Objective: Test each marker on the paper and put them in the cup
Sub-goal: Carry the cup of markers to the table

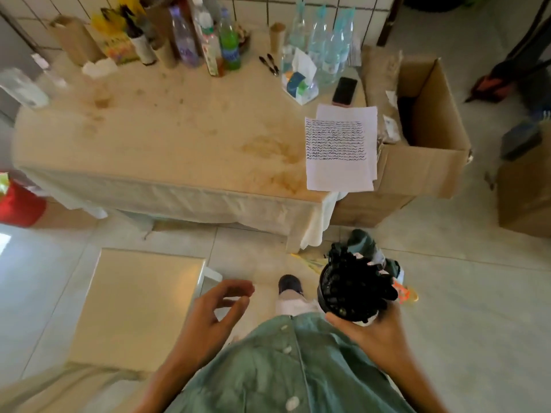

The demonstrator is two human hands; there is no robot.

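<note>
Black markers point(356, 283) crammed in a cup point(328, 296), right hand point(377, 335) curled round its base, carried low beside the body, probably bringing it to the table. Left hand point(213, 317) empty, fingers loosely bent, free to steady or pick. Paper point(340, 150) with rows of test squiggles sits at the table's point(167, 135) right edge, by an open cardboard box point(429, 138). Stained cloth top, bottles at the back, phone point(345, 90) nearby. Tiled floor, white stool point(140, 302) on the left.
</note>
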